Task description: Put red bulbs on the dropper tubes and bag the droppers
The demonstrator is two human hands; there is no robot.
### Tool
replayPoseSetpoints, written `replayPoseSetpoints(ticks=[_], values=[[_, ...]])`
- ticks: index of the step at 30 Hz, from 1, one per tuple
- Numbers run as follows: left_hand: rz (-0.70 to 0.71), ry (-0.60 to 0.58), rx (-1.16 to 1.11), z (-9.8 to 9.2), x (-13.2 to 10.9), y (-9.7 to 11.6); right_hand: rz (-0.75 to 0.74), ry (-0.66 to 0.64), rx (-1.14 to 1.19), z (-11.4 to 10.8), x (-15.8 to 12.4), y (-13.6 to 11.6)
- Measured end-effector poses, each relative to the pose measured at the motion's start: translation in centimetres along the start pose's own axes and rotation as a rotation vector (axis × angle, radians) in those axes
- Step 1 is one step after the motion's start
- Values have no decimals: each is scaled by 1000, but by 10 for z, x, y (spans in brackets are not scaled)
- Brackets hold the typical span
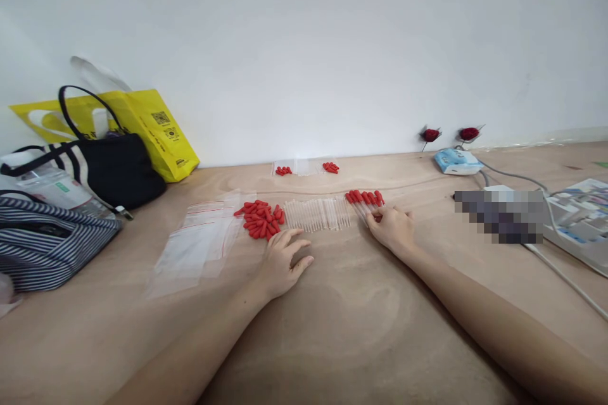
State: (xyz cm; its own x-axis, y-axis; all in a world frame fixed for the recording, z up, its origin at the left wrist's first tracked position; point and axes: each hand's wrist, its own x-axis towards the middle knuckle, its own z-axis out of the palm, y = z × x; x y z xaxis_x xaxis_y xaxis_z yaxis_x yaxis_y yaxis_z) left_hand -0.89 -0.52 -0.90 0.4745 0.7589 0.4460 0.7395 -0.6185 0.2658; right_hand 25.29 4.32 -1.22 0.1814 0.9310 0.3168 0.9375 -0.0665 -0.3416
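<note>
Left forearm (204, 338) is extended forward and inward from the lower edge; left hand (282, 266) is held palm down, fingers loosely spread, thumb set apart. Right forearm (498, 319) is angled in from the lower right; right hand (394, 228) is curled, with thumb and fingers brought to the lower ends of the red-capped tubes (365, 199). Whether a tube is pinched there cannot be told.

The capped tubes are seen as slim, clear stems topped by glossy red bulbs, slanted and grouped closely. Uncapped clear tubes (317, 214) are laid side by side in a row on the wooden table (313, 335). Loose red bulbs (260, 220) are heaped in a pile, pointed in mixed directions.

The pile is located just beyond the left fingertips; contact cannot be confirmed. The uncapped row is placed between pile and capped group, ahead of the gap between the hands. Clear zip bags (190, 247) are spread left of the pile.
</note>
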Motion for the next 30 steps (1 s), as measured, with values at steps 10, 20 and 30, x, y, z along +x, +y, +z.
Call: replayPoseSetpoints(ticks=[10, 20, 30], values=[[-6, -7, -11, 0, 1, 0, 33, -103, 47, 2, -1, -9], [-75, 79, 101, -2, 2, 2, 4, 7, 17, 5, 1, -6], [-382, 272, 432, -19, 10, -30, -52, -112, -112, 6, 21, -44]])
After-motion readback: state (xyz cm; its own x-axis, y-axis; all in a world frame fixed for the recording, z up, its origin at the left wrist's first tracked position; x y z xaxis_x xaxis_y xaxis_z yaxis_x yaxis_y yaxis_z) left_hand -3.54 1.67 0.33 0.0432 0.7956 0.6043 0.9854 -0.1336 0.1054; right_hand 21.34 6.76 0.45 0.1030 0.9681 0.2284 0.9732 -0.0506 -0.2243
